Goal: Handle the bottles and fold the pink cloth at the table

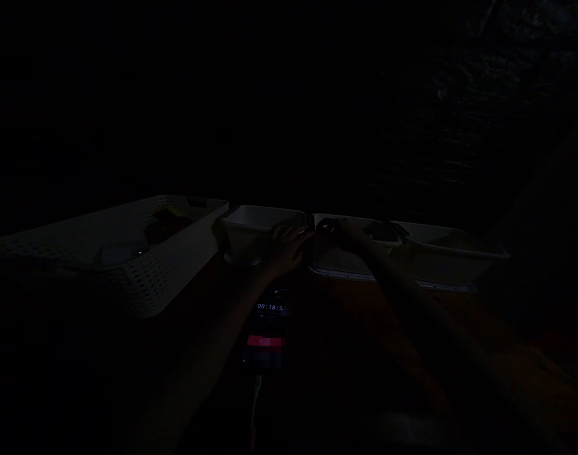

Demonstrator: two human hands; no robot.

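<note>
So dark that most of it is lost. Whatever sits inside the basket [127, 253] left of the phone [268, 328] is just dim blobs. Right hand [345, 230] fingers blur into the tray [345, 268] rim; grip unclear. Phone's lower screen is smeared.

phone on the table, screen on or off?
On. The phone between the forearms shows a lit timer readout and a red bar; everything around it is dark.

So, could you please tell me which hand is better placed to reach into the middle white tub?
Probably the right hand: it already rests over the middle white tub rim, while the left hand sits between it and the smaller tub.
</note>
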